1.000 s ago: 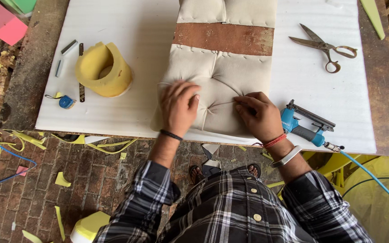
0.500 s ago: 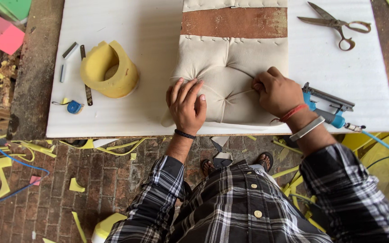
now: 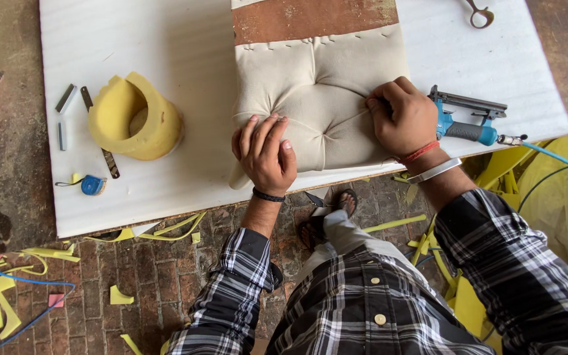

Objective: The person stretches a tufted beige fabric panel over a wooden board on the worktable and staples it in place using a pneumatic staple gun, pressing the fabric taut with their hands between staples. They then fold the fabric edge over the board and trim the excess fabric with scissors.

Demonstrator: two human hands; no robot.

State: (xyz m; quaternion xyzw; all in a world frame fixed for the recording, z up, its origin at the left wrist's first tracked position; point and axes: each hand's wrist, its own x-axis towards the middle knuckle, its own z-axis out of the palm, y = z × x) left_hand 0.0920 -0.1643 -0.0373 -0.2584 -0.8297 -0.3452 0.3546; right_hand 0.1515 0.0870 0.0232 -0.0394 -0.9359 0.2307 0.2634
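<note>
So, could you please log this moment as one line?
left hand: flat on cushion | right hand: pinching cushion edge | staple gun: beside right hand

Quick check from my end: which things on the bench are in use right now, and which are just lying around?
In use:
- tufted cream cushion, pressed flat by the left hand
- cushion's right edge, gripped by the right hand

Lying about:
- blue staple gun, beside the right hand
- yellow foam piece
- blue tape measure
- staple strips
- scissors
</note>
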